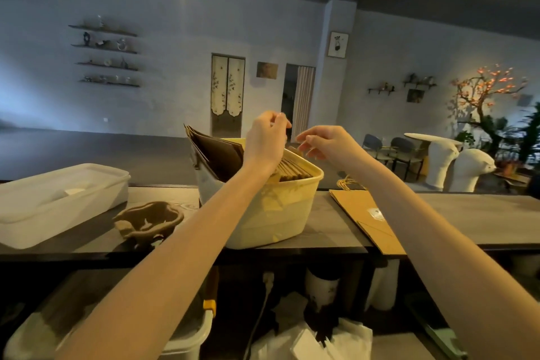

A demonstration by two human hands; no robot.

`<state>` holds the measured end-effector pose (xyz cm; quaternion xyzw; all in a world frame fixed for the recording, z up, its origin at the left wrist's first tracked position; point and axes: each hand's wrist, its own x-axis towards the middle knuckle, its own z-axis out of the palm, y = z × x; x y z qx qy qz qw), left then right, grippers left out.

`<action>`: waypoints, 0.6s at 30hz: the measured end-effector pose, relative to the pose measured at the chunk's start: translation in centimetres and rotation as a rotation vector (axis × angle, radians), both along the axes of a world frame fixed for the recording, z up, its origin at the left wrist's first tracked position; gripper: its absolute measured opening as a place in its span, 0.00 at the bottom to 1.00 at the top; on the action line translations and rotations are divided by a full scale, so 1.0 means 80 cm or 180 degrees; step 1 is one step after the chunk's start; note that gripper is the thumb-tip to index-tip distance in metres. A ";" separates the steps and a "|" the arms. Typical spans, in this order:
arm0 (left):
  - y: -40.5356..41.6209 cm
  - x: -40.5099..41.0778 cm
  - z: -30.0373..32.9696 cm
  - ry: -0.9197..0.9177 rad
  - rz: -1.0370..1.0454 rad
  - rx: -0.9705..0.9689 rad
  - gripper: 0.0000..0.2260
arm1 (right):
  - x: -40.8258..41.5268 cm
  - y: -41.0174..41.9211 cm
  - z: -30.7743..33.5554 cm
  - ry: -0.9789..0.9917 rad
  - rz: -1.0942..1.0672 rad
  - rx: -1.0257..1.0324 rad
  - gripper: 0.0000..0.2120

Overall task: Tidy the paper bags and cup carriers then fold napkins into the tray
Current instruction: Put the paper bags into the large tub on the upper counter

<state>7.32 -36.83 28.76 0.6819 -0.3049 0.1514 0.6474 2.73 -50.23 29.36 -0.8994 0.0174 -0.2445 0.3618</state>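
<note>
A yellow plastic bin [274, 213] stands on the dark counter, packed with upright brown paper bags [222, 155]. My left hand [264, 140] is raised above the bin with curled fingers, and whether it pinches anything is hard to tell. Beside it, my right hand [324, 142] hovers over the bags with loosely curled fingers holding nothing visible. A flat kraft paper bag [359, 213] with twine handles lies on the counter right of the bin. A grey pulp cup carrier [149, 221] sits left of the bin. A clear lidded tray [58, 202] is at far left.
The counter's near edge [292, 253] runs under the bin. Below it are a white bucket [187, 339], a cable, cups and white plastic bags. Beyond the counter are chairs, white rabbit-shaped figures [455, 164] and a lit tree at the right.
</note>
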 end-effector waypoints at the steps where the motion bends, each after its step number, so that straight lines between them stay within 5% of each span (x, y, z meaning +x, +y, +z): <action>1: -0.013 -0.011 -0.005 0.0003 -0.0144 0.0063 0.11 | -0.008 -0.013 -0.006 -0.0032 -0.0115 0.0026 0.09; 10: -0.121 -0.051 -0.072 0.0689 -0.0901 0.0685 0.12 | -0.069 -0.142 -0.086 0.0182 -0.1452 0.0038 0.11; 18: -0.198 -0.042 -0.143 0.2058 -0.1035 0.1077 0.13 | -0.106 -0.245 -0.151 0.1341 -0.2334 -0.0122 0.19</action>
